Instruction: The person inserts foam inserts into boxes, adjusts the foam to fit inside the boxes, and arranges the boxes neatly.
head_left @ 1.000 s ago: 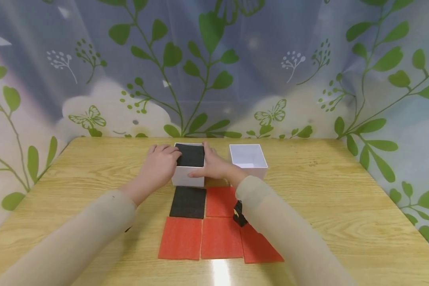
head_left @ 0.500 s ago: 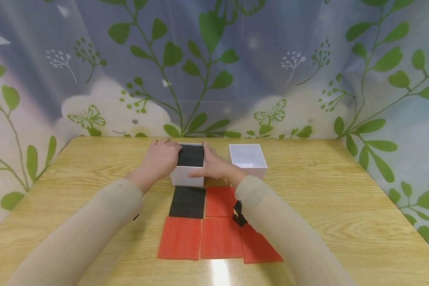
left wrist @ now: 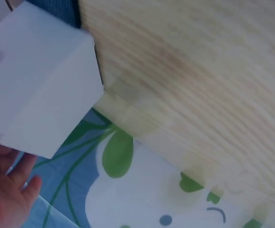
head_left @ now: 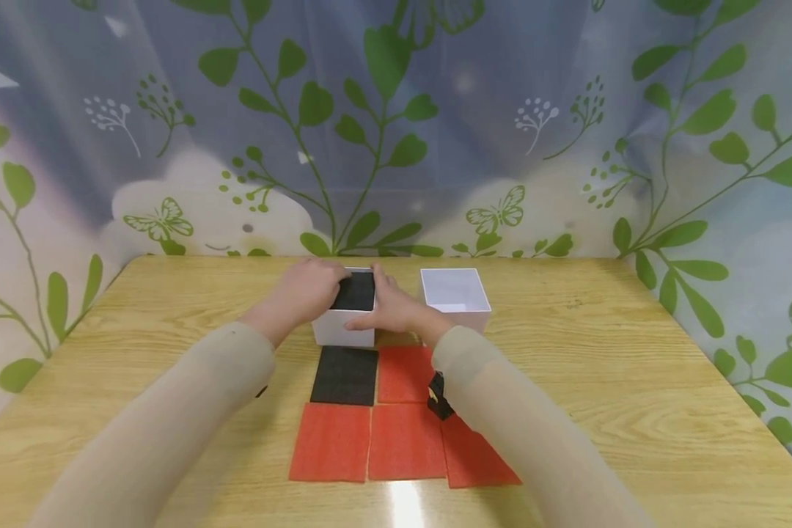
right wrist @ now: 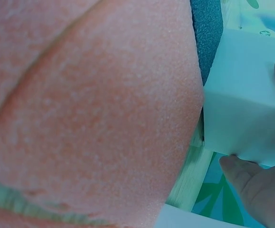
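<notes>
In the head view a white open-topped box [head_left: 345, 328] stands on the table with black square sheet material [head_left: 359, 292] inside. My right hand [head_left: 396, 304] grips its right side, the thumb lying on the front wall and the fingers at the back right corner. My left hand [head_left: 305, 292] reaches over the left rim; its fingertips go inside against the black sheet and are partly hidden. In front of the box lie a flat black square [head_left: 345, 375] and several red squares [head_left: 407, 441]. Both wrist views show the white box [left wrist: 42, 76] close up.
Right of the held box stands a second white open box [head_left: 455, 290], with bare white inner walls. The red squares form a block near the table's [head_left: 607, 396] front, partly under my right sleeve. A patterned curtain [head_left: 435, 110] hangs behind the table.
My left hand has moved right and its fingers reach further in over the black sheet in the box. The right hand and the squares on the table stay in place.
</notes>
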`<state>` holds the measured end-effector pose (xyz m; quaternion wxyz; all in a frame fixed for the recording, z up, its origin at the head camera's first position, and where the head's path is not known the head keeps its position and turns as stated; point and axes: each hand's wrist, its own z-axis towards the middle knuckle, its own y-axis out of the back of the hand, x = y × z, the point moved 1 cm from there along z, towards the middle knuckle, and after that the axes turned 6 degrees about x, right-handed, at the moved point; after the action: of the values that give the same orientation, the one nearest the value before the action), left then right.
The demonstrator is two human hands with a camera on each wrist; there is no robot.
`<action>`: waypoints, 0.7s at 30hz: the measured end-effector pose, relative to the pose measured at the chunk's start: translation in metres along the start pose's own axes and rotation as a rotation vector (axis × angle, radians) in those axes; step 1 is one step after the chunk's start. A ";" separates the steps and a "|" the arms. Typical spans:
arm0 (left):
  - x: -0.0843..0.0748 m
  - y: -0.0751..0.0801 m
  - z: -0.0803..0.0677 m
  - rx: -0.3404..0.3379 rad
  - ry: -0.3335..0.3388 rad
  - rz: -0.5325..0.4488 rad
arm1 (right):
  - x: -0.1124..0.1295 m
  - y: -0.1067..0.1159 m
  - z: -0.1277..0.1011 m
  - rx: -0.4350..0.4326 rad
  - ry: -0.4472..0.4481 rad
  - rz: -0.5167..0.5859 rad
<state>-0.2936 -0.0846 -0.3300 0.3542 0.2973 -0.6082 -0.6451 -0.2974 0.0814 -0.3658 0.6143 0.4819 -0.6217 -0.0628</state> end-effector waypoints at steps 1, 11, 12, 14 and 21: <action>0.001 0.001 0.002 0.010 0.000 -0.015 | 0.001 0.000 -0.001 -0.002 0.005 0.001; 0.004 0.008 0.007 0.118 0.004 -0.082 | 0.002 0.002 -0.003 0.008 0.004 0.012; 0.003 0.008 0.008 0.124 -0.007 -0.097 | 0.002 0.002 -0.003 0.009 0.005 0.015; 0.000 0.006 0.010 0.130 -0.044 -0.119 | 0.000 0.001 -0.003 0.009 0.015 0.026; -0.010 -0.001 0.019 0.128 -0.087 -0.150 | -0.002 0.000 -0.002 0.011 0.036 0.031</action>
<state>-0.3037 -0.0658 -0.3294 0.2583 0.3357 -0.6391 -0.6420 -0.2957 0.0835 -0.3664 0.6235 0.4767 -0.6183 -0.0411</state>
